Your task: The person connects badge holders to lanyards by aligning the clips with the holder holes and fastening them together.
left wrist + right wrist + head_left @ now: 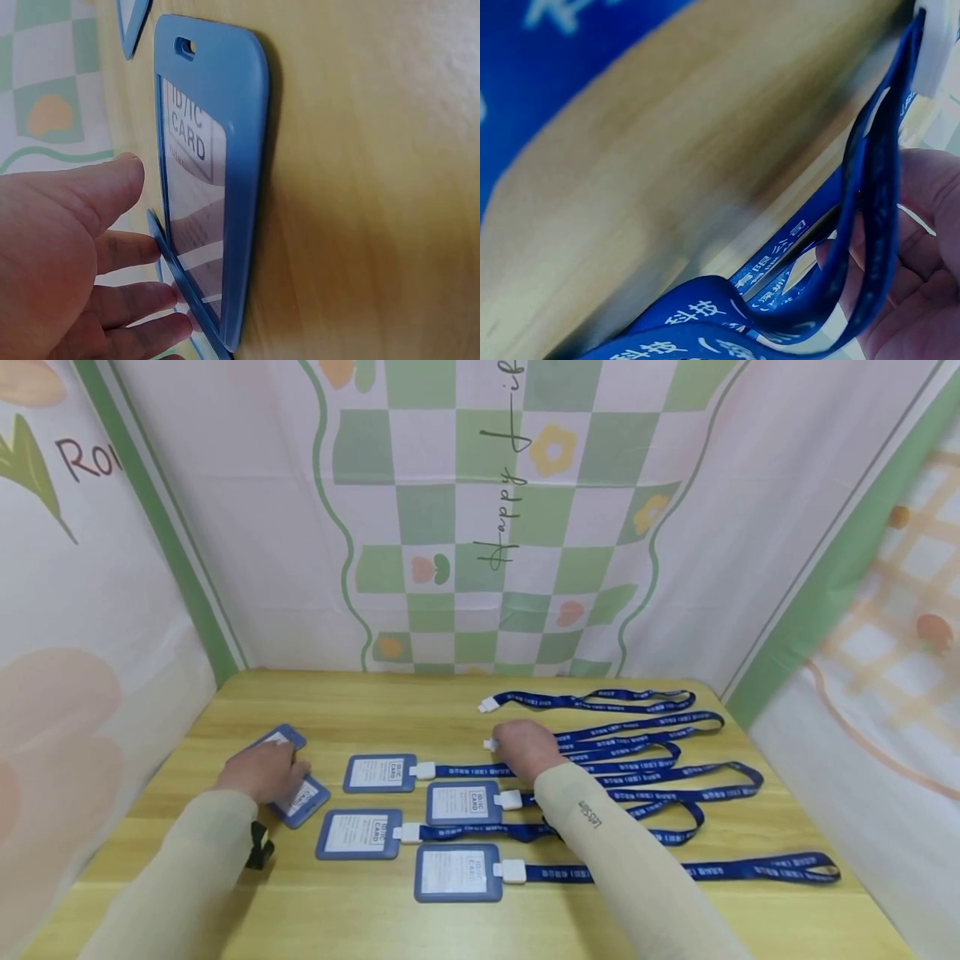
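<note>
In the head view, my left hand [258,770] is over two blue badge holders [306,803] at the left. In the left wrist view, its loosely bent fingers touch the edge of a tilted badge holder [189,296] overlapping another one [244,150], with the thumb apart. My right hand [528,747] holds a dark blue lanyard [881,202] near its end, where a white clip [491,744] sticks out left of the fingers. The strap bends up past the curled fingers in the right wrist view; the exact finger contact is partly hidden.
Several badge holders [459,873] joined to blue lanyards by white clips lie across the middle of the wooden table [360,922]. One loose lanyard [600,700] lies at the back. Printed cloth [517,527] hangs behind and at both sides.
</note>
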{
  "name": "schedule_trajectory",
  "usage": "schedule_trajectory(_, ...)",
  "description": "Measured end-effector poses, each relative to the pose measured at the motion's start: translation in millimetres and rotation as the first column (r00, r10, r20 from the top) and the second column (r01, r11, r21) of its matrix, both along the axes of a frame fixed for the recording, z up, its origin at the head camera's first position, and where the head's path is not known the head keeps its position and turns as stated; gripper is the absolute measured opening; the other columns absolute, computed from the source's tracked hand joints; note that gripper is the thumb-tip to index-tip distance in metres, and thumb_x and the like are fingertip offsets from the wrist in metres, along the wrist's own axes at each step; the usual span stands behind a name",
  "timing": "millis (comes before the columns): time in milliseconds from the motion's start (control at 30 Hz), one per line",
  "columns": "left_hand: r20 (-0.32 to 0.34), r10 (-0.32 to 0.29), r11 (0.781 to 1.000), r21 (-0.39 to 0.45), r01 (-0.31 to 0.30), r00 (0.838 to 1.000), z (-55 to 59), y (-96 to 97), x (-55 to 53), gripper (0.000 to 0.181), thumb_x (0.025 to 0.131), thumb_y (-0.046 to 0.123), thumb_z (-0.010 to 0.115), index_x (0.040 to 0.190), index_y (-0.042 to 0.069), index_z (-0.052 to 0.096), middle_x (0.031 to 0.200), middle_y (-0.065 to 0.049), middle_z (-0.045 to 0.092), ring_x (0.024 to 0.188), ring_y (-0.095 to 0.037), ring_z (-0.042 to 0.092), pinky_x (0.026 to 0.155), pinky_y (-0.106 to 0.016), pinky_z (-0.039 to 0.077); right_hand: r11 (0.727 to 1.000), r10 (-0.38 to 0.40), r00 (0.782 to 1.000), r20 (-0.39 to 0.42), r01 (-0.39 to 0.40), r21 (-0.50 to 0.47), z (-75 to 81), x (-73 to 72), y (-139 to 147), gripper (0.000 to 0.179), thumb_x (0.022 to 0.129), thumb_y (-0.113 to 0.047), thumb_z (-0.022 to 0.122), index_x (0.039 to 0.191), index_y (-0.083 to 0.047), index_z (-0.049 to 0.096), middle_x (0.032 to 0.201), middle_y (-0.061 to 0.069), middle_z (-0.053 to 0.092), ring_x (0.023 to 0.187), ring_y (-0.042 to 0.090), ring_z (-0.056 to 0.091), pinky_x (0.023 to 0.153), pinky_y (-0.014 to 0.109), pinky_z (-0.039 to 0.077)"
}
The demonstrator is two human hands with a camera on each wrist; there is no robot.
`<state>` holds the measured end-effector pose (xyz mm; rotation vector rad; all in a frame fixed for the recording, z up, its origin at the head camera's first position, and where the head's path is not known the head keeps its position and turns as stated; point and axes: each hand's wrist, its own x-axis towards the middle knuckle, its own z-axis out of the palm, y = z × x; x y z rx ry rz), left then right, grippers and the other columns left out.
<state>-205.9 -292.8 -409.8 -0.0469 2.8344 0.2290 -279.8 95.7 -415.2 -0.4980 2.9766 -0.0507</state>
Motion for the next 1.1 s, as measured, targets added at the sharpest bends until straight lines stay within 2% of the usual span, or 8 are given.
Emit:
schedule_trajectory(200, -0.012, -0.032, 0.999, 0.02, 0.032, 0.999, -4.1, 0.5, -4.8, 0.058, 0.106, 0.038, 0.055, 0.138, -0.01, 0.054, 0.12, -0.027, 0.066, 0.093, -0.029, 0.064, 0.096, -0.062, 0.055, 1.0, -0.011, 1.0, 0.011, 0.011, -0.015, 0.5, 0.4, 1.5, 0.01, 0.099, -0.02, 0.072, 0.108, -0.019, 0.075, 0.1, -0.002, 0.075, 0.096, 0.018, 0.07, 0.093, 0.04, 0.061)
schedule_trajectory(300, -0.018, -0.032, 0.999, 0.028, 0.032, 0.999, -7.0, 1.4, -6.9, 0.059, 0.106, 0.038, 0.056, 0.14, -0.01, 0.053, 0.126, -0.03, 0.064, 0.097, -0.031, 0.065, 0.098, -0.063, 0.054, 1.0, -0.011, 1.0, 0.009, 0.011, -0.016, 0.1, -0.3, 1.8, 0.01, 0.099, -0.02, 0.072, 0.108, -0.019, 0.075, 0.1, -0.001, 0.075, 0.095, 0.018, 0.07, 0.092, 0.04, 0.062)
schedule_trajectory(433, -0.016, -0.018, 0.999, 0.039, 0.019, 1.0, -8.0, 5.7, -7.0, 0.059, 0.107, 0.037, 0.056, 0.143, -0.009, 0.051, 0.136, -0.034, 0.058, 0.11, -0.039, 0.064, 0.103, -0.066, 0.05, 1.0, 0.0, 1.0, -0.001, 0.0, -0.006, 0.3, -0.8, 1.2, 0.009, 0.098, -0.02, 0.072, 0.107, -0.018, 0.075, 0.098, -0.002, 0.075, 0.093, 0.017, 0.07, 0.09, 0.039, 0.062)
schedule_trajectory(600, 0.007, -0.002, 0.998, 0.067, 0.001, 1.0, -5.9, 10.0, -6.1, 0.059, 0.107, 0.037, 0.055, 0.147, -0.007, 0.049, 0.14, -0.033, 0.056, 0.116, -0.042, 0.062, 0.101, -0.065, 0.053, 1.0, 0.005, 1.0, -0.006, -0.005, -0.004, 1.3, 0.5, 0.5, 0.01, 0.099, -0.019, 0.072, 0.108, -0.018, 0.075, 0.098, -0.002, 0.074, 0.092, 0.016, 0.07, 0.09, 0.038, 0.062)
schedule_trajectory(767, 0.021, -0.005, 0.996, 0.089, 0.003, 1.0, -5.4, 11.6, -7.9, 0.059, 0.106, 0.037, 0.057, 0.148, -0.004, 0.048, 0.14, -0.032, 0.056, 0.112, -0.04, 0.064, 0.095, -0.062, 0.057, 1.0, 0.003, 1.0, -0.002, -0.003, 0.002, 0.9, 0.7, 0.9, 0.009, 0.1, -0.019, 0.071, 0.107, -0.019, 0.075, 0.096, -0.003, 0.074, 0.092, 0.016, 0.07, 0.09, 0.038, 0.062)
schedule_trajectory(900, 0.022, -0.02, 0.997, 0.081, 0.019, 1.0, -6.4, 12.8, -11.1, 0.058, 0.106, 0.037, 0.057, 0.148, -0.003, 0.049, 0.143, -0.032, 0.055, 0.118, -0.043, 0.062, 0.101, -0.064, 0.054, 1.0, 0.002, 1.0, -0.002, -0.002, 0.004, 0.0, 0.1, 0.9, 0.008, 0.1, -0.019, 0.07, 0.106, -0.019, 0.075, 0.094, -0.003, 0.073, 0.091, 0.015, 0.069, 0.089, 0.037, 0.062)
schedule_trajectory(1033, 0.013, -0.038, 0.997, 0.064, 0.037, 0.999, -7.0, 15.6, -14.0, 0.057, 0.106, 0.036, 0.058, 0.147, -0.002, 0.05, 0.148, -0.032, 0.052, 0.132, -0.05, 0.054, 0.109, -0.067, 0.046, 1.0, 0.0, 1.0, -0.004, 0.0, 0.001, -1.1, -0.6, 1.0, 0.008, 0.1, -0.019, 0.07, 0.106, -0.019, 0.075, 0.094, -0.003, 0.073, 0.09, 0.015, 0.069, 0.089, 0.037, 0.062)
schedule_trajectory(1100, 0.006, -0.051, 0.997, 0.061, 0.051, 0.999, -6.0, 17.7, -14.4, 0.057, 0.106, 0.035, 0.059, 0.147, -0.003, 0.051, 0.148, -0.032, 0.052, 0.134, -0.051, 0.052, 0.11, -0.067, 0.046, 1.0, 0.0, 1.0, -0.007, 0.0, -0.003, -1.9, -1.0, 1.1, 0.008, 0.1, -0.019, 0.07, 0.106, -0.019, 0.075, 0.094, -0.003, 0.073, 0.089, 0.015, 0.069, 0.088, 0.037, 0.062)
